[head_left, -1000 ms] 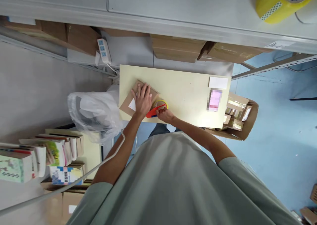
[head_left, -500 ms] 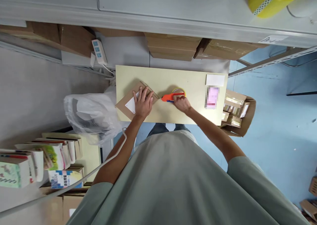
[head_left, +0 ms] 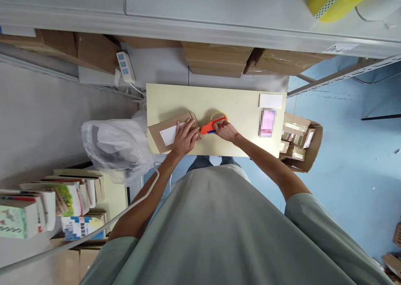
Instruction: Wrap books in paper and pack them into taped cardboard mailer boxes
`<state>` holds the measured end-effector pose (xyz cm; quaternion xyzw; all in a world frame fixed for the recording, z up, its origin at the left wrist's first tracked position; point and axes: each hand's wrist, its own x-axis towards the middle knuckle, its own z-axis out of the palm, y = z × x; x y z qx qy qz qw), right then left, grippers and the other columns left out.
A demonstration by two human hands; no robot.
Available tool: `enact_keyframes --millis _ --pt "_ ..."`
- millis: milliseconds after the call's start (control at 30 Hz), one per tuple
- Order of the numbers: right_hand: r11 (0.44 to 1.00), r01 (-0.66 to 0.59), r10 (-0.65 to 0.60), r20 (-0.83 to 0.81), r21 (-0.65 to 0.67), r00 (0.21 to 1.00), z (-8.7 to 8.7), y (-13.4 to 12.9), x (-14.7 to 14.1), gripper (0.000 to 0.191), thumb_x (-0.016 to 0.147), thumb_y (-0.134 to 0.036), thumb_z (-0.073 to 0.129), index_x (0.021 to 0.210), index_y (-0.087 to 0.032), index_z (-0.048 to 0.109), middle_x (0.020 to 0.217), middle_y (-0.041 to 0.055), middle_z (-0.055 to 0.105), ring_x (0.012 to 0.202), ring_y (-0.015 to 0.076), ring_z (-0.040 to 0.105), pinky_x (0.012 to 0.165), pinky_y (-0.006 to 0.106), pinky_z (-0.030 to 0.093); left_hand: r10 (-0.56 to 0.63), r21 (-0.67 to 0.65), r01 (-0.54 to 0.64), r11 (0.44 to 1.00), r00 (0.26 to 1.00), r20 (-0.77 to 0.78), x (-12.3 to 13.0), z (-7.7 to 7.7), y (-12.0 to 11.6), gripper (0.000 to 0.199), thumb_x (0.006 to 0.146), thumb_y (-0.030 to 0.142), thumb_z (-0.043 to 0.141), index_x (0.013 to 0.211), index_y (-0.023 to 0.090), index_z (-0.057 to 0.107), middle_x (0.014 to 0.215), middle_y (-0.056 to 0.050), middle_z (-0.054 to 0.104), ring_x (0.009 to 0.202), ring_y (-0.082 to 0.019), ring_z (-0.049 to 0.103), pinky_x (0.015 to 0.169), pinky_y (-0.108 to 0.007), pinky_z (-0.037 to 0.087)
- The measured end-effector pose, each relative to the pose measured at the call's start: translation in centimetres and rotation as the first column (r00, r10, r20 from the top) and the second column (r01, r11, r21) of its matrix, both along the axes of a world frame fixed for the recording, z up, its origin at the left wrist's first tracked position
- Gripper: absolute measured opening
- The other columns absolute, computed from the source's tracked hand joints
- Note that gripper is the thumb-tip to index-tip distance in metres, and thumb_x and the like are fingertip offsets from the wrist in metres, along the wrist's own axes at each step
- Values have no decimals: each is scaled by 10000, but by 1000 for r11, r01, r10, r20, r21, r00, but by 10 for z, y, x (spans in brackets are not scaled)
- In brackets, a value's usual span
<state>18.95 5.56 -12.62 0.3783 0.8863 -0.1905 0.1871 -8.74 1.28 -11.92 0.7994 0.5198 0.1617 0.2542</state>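
A flat brown cardboard box [head_left: 156, 132] with a white label [head_left: 168, 135] lies slanted on the left part of the pale yellow table [head_left: 241, 145]. My left hand [head_left: 184, 141] holds the box near its right end, thumb on top and fingers reaching toward the end edge. In my right hand [head_left: 226, 131] is an orange tape dispenser [head_left: 206, 128], fingers closed around its handle. The dispenser carries a roll of yellowish tape [head_left: 219, 114], and its tip meets or nearly meets the box's right end.
A white paper [head_left: 270, 100] and a blurred pink item [head_left: 267, 123] lie at the table's right. An open carton of small parcels [head_left: 313, 147] stands beyond. To the left are a plastic bag [head_left: 117, 145], stacked books [head_left: 75, 197] and a cable [head_left: 125, 212]. A shelf [head_left: 219, 15] spans the front.
The box has turned so its right end faces the dispenser more squarely. My right hand has brought the dispenser a little left and nearer; my left hand has shifted slightly toward me.
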Motion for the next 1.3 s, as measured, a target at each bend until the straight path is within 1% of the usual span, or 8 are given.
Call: enact_keyframes --millis 133,200,367,533,633,833,933,1300 --pt "996 -89 88 -22 -16 996 -4 -29 -5 442 1203 -239 287 1482 47 478 1166 306 791 1063 327 783 1030 461 512 138 32 -140 990 988 76 -1 0 -18 706 1171 553 360 1752 152 385 1873 -208 231 1747 -339 241 1402 -588 299" --pt "991 -131 130 -32 -31 991 -5 -45 -14 422 1168 -135 265 1466 45 503 1150 292 796 1050 318 782 1018 461 513 169 27 -172 985 982 87 3 -3 -26 751 1179 537 330 1793 111 262 1873 -230 209 1756 -342 199 1411 -583 287" --pt "987 -144 140 -64 -68 988 -6 -78 -46 418 1094 -28 279 1391 34 567 1109 278 793 1015 308 787 959 450 536 43 -4 -42 999 998 44 15 -15 -38 678 1191 453 298 1743 67 383 1757 -245 467 1753 -358 192 1411 -636 278" --pt "996 -67 63 -69 -55 996 -5 -89 -59 412 1098 -38 278 1380 18 572 1106 273 790 1019 292 786 942 422 547 2 13 -2 1000 1000 -6 12 -21 -37 588 1189 393 333 1652 96 541 1673 -236 578 1720 -363 302 1408 -666 281" --pt "995 -57 54 -44 -76 998 -1 -79 -43 420 1110 -41 270 1411 -3 560 1131 273 801 1051 281 793 971 407 538 -17 18 18 1000 1000 -22 8 -23 -37 569 1188 386 341 1629 104 565 1657 -234 596 1708 -362 335 1408 -671 280" --pt "997 2 5 89 -79 996 11 -29 51 502 1196 -275 333 1547 73 420 1179 346 787 1086 365 795 989 464 530 -56 -47 54 997 998 -34 4 -22 -39 569 1177 363 355 1661 118 526 1691 -224 563 1724 -342 298 1417 -661 259" --pt "998 -3 10 113 -67 993 17 -8 77 567 1205 -355 339 1576 71 379 1234 359 774 1148 383 781 1044 473 504 -55 -50 53 997 998 -41 5 -20 -39 575 1174 361 349 1649 95 534 1697 -232 554 1726 -346 293 1418 -660 256" --pt "995 95 -91 114 -25 989 26 20 18 604 1207 -414 327 1561 66 423 1270 363 773 1193 391 770 1014 451 504 -18 -41 17 999 1000 -5 12 -15 -38 577 1164 367 331 1610 102 582 1681 -231 571 1710 -359 340 1418 -659 251"
